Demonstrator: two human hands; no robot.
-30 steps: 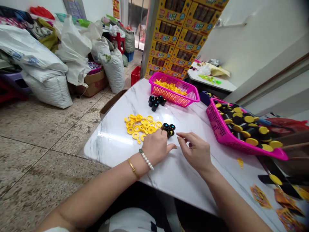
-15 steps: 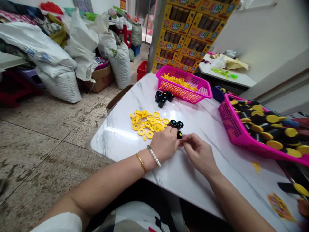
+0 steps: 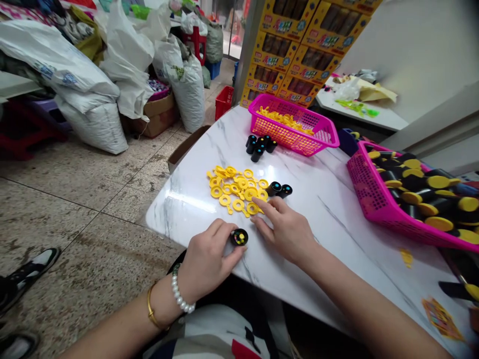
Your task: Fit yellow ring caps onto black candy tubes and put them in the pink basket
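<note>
The left hand [image 3: 211, 249] is now gripping a black tube [image 3: 239, 237] near the edge of the table [image 3: 318, 174], away from two remaining tubes [image 3: 275, 188]. The right hand [image 3: 282, 227], previously beside the left, is reaching among yellow rings [image 3: 242, 183], its hold unclear; attention seems to be shifting there.

Held black cylinder [image 3: 237, 240], top facing up, bright bits [image 3: 241, 236] inside, near yellow tabbed rings [image 3: 243, 183], loosely heaped
</note>
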